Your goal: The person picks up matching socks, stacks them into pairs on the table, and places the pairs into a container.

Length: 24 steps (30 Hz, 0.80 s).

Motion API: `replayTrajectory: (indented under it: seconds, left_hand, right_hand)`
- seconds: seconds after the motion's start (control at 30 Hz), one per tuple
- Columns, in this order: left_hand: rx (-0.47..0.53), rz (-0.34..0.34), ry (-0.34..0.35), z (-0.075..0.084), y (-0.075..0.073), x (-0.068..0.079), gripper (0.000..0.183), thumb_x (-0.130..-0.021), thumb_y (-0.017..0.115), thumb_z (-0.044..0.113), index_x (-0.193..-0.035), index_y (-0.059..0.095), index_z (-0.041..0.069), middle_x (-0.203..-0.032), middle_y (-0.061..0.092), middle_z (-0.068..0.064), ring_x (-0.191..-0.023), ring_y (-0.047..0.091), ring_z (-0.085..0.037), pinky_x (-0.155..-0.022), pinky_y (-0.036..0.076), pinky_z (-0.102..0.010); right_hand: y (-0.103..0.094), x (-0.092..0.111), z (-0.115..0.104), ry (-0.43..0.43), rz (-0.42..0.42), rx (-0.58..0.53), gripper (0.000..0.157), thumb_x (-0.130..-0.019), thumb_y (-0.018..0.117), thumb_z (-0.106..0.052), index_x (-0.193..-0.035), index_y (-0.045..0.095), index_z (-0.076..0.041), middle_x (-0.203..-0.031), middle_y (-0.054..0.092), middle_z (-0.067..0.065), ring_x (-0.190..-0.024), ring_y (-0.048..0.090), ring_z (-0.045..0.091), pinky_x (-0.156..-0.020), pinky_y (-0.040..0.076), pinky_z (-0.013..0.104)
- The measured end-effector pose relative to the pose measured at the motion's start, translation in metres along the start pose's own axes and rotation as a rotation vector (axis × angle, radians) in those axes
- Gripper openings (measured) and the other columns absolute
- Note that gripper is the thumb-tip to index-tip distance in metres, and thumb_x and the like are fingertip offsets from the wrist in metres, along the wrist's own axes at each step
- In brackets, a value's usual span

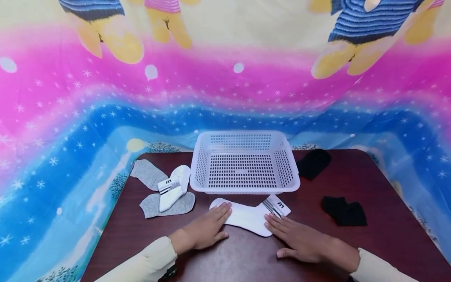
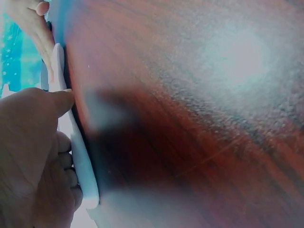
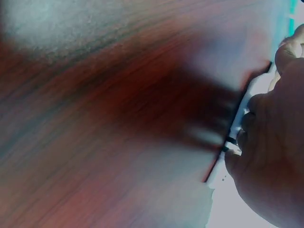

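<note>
L grip [image 1: 207,231]: released, fingers straight, resting on toe end of white sock [image 1: 244,215].
R grip [image 1: 301,239]: also released, fingertips on same sock nr striped cuff.
White sock: flat on counter [image 1: 391,239], btwn the 2 grips.
Basket [image 1: 245,191]: beyond both grips, just behind sock.
Grey socks [image 1: 149,175]: 2, L of L grip, w/ 2nd white sock [image 1: 173,192] across them.
Blk socks [image 1: 344,212]: 2, R of R grip, 1 farther back nr basket.

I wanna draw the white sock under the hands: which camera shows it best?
The head view: it shows nearly the whole white sock from above, striped cuff included. Wrist views show mostly its edge, partly behind fingers.
</note>
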<state>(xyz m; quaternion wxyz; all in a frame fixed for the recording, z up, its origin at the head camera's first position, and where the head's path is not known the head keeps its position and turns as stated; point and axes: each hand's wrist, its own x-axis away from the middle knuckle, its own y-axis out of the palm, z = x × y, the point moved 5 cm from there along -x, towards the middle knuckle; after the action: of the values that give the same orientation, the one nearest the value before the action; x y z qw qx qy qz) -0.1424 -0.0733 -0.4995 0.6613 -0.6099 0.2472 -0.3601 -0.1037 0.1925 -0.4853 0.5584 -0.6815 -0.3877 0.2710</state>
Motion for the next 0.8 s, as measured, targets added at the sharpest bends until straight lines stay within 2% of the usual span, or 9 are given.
replayTrajectory:
  seconds: [0.1, 0.27, 0.33, 0.4, 0.47, 0.57, 0.63, 0.7, 0.8]
  left_hand:
    - [-0.021, 0.018, 0.02, -0.001, 0.0, 0.001, 0.068, -0.1, 0.041, 0.045, -0.15, 0.026, 0.001, -0.159, 0.019, -0.015, -0.148, 0.018, -0.028, -0.117, 0.025, -0.041]
    - [-0.087, 0.06, 0.084, 0.003, -0.002, 0.0, 0.066, -0.1, 0.043, 0.043, -0.149, 0.029, 0.0, -0.158, 0.021, -0.017, -0.147, 0.019, -0.03, -0.117, 0.026, -0.04]
    - [-0.117, 0.077, 0.084, 0.005, -0.005, 0.0, 0.068, -0.1, 0.044, 0.042, -0.149, 0.028, -0.002, -0.158, 0.021, -0.019, -0.147, 0.019, -0.031, -0.117, 0.026, -0.04]
    - [-0.138, 0.084, 0.046, 0.005, -0.007, -0.001, 0.07, -0.1, 0.045, 0.042, -0.149, 0.026, -0.004, -0.157, 0.02, -0.022, -0.146, 0.02, -0.034, -0.117, 0.026, -0.042]
    - [-0.134, 0.067, -0.026, 0.001, -0.008, -0.002, 0.073, -0.099, 0.044, 0.042, -0.149, 0.022, -0.006, -0.156, 0.019, -0.025, -0.146, 0.019, -0.036, -0.117, 0.026, -0.043]
    - [-0.096, -0.008, -0.151, -0.008, -0.003, 0.001, 0.073, -0.1, 0.041, 0.043, -0.149, 0.019, -0.007, -0.156, 0.015, -0.027, -0.146, 0.017, -0.037, -0.117, 0.025, -0.043]
    - [-0.072, -0.06, -0.205, -0.013, 0.002, 0.004, 0.073, -0.101, 0.04, 0.044, -0.15, 0.018, -0.006, -0.157, 0.013, -0.027, -0.147, 0.014, -0.036, -0.117, 0.025, -0.044]
    - [-0.07, -0.093, -0.229, -0.016, 0.005, 0.006, 0.073, -0.101, 0.038, 0.045, -0.15, 0.018, -0.005, -0.158, 0.01, -0.026, -0.147, 0.013, -0.036, -0.117, 0.023, -0.044]
    - [-0.097, -0.097, -0.236, -0.018, 0.005, 0.008, 0.073, -0.101, 0.036, 0.047, -0.15, 0.019, -0.005, -0.158, 0.009, -0.026, -0.147, 0.011, -0.035, -0.118, 0.022, -0.045]
  right_hand:
    - [-0.004, -0.003, 0.002, 0.023, -0.037, -0.04, 0.068, -0.097, 0.044, -0.051, -0.151, 0.03, -0.011, -0.158, 0.026, 0.012, -0.143, 0.029, 0.031, -0.117, -0.005, 0.02]
    - [-0.012, -0.014, 0.011, 0.139, -0.105, -0.086, 0.064, -0.097, 0.041, -0.055, -0.149, 0.035, -0.019, -0.158, 0.027, 0.002, -0.145, 0.028, 0.022, -0.115, 0.024, 0.045]
    - [-0.014, -0.017, 0.016, 0.195, -0.12, -0.086, 0.067, -0.096, 0.042, -0.056, -0.151, 0.032, -0.02, -0.16, 0.023, 0.0, -0.146, 0.024, 0.021, -0.114, 0.026, 0.05]
    - [-0.016, -0.019, 0.022, 0.242, -0.117, -0.073, 0.072, -0.095, 0.044, -0.058, -0.152, 0.028, -0.019, -0.161, 0.019, 0.0, -0.148, 0.02, 0.022, -0.115, 0.026, 0.05]
    - [-0.015, -0.019, 0.029, 0.266, -0.103, -0.059, 0.075, -0.094, 0.044, -0.058, -0.153, 0.024, -0.016, -0.162, 0.016, 0.001, -0.148, 0.017, 0.024, -0.116, 0.025, 0.049]
    - [-0.011, -0.016, 0.037, 0.269, -0.074, -0.047, 0.078, -0.094, 0.043, -0.059, -0.153, 0.022, -0.013, -0.162, 0.015, 0.005, -0.148, 0.018, 0.028, -0.114, 0.028, 0.048]
    - [-0.007, -0.012, 0.04, 0.252, -0.051, -0.042, 0.078, -0.094, 0.043, -0.058, -0.153, 0.022, -0.012, -0.161, 0.015, 0.008, -0.147, 0.02, 0.03, -0.112, 0.032, 0.048]
    - [-0.003, -0.009, 0.042, 0.248, -0.034, -0.045, 0.079, -0.094, 0.045, -0.057, -0.153, 0.023, -0.011, -0.161, 0.015, 0.009, -0.146, 0.022, 0.031, -0.109, 0.035, 0.048]
    - [0.0, -0.005, 0.045, 0.266, -0.026, -0.043, 0.081, -0.093, 0.046, -0.059, -0.153, 0.021, -0.011, -0.162, 0.013, 0.008, -0.146, 0.02, 0.031, -0.109, 0.035, 0.047]
